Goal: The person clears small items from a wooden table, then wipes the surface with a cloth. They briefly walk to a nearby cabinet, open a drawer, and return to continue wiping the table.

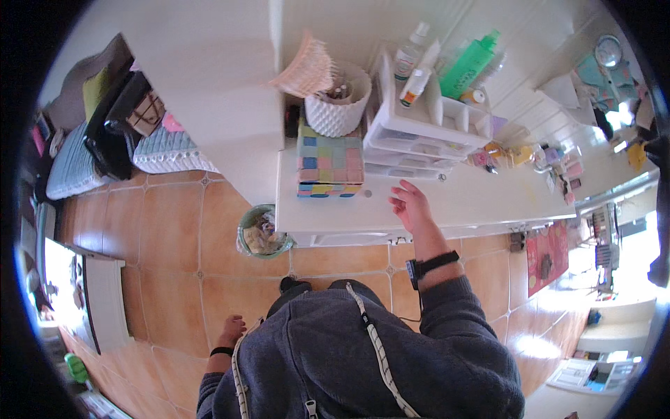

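The small things (558, 167) on the desk at two o'clock are too tiny and bright to tell apart. The jars inside the white basket (340, 99) at twelve o'clock are mostly hidden. The papers (593, 373) at four o'clock are cut off and blurry.

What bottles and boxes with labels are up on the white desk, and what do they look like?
Green bottle: lying in the organiser's back, tall, bright green.
White spray bottle: left of it, pale label.
Small white bottle: in front, orange band.
Patchwork box: left of the right hand, pastel squares.
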A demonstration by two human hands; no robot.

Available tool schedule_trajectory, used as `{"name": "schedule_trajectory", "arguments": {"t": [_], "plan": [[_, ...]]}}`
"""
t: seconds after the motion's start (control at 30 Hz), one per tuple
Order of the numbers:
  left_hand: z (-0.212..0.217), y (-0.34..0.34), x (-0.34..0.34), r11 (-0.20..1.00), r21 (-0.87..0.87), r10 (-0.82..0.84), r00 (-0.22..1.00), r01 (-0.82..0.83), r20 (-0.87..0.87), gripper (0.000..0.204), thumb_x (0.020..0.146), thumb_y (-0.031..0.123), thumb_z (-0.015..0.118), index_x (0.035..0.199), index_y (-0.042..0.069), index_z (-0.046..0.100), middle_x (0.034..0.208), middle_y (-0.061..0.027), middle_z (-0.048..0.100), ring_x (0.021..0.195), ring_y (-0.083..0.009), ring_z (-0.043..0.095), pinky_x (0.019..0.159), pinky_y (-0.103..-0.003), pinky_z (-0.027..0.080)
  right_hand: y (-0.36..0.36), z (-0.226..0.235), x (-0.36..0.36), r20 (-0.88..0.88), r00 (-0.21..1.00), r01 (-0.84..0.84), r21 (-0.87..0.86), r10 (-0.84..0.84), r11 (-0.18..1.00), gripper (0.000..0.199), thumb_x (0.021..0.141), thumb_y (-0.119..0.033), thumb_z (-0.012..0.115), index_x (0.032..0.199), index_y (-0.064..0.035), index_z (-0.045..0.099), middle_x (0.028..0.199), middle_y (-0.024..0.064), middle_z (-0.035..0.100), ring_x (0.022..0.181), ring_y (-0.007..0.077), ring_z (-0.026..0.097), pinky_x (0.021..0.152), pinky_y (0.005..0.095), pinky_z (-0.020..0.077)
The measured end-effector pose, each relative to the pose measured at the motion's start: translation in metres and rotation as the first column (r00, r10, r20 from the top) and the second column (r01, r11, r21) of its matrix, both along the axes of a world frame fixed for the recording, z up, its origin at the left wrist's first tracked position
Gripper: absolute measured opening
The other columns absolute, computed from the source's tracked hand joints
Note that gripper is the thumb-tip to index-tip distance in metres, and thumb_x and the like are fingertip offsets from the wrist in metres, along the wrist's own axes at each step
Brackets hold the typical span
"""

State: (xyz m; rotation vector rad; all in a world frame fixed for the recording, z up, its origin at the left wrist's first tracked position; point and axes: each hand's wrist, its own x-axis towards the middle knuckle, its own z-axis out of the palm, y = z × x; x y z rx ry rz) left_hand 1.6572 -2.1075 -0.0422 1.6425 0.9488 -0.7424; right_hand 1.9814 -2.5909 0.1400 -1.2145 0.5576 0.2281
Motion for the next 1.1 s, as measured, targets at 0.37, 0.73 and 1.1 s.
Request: {"name": "schedule_trajectory", "arguments": {"t": [0.37, 0.73, 1.1], "plan": [[-0.027, -0.109, -0.136, 0.812, -0.331, 0.511, 0.860, -0.481, 0.005, 0.029, 0.080, 0.006, 0.049, 0.109, 0.007, 0.051, 0.077, -0.0075, 0.059, 0.062, -0.0193, 0.057, 0.050, -0.032, 0.044, 0.026, -0.037, -0.053, 0.262, 0.633, -0.197, -0.856, 0.729, 0.479, 0.018, 0.081, -0.016, 0.059, 0.096, -0.0063, 0.062, 0.078, 0.0135, 0.063, 0.067, 0.0219, 0.061, 0.064, 0.0312, 0.0488], [-0.013, -0.229, -0.318, 0.824, 0.523, 0.254, 0.967, -0.218, 0.003, 0.032, 0.081, 0.028, 0.045, 0.087, 0.003, 0.064, 0.093, -0.0204, 0.062, 0.086, -0.0375, 0.058, 0.073, -0.041, 0.047, 0.084, -0.110, -0.151, -0.377, -0.496, -0.467, -0.644, 0.782, -0.606, 0.041, 0.076, -0.038, 0.061, 0.106, -0.0109, 0.059, 0.097, 0.0119, 0.063, 0.074, 0.0298, 0.063, 0.072, 0.0402, 0.0486], [-0.101, -0.207, -0.467, 0.660, 0.333, 0.733, 0.674, -0.673, -0.090, 0.024, 0.071, 0.016, 0.050, 0.084, 0.004, 0.066, 0.085, -0.0154, 0.065, 0.077, -0.0272, 0.061, 0.067, -0.035, 0.048, 0.297, -0.144, -0.220, -0.619, -0.585, -0.176, -0.534, 0.524, -0.827, 0.042, 0.074, -0.029, 0.064, 0.108, -0.0060, 0.058, 0.087, 0.0105, 0.066, 0.079, 0.0196, 0.063, 0.071, 0.0288, 0.0474]]}}
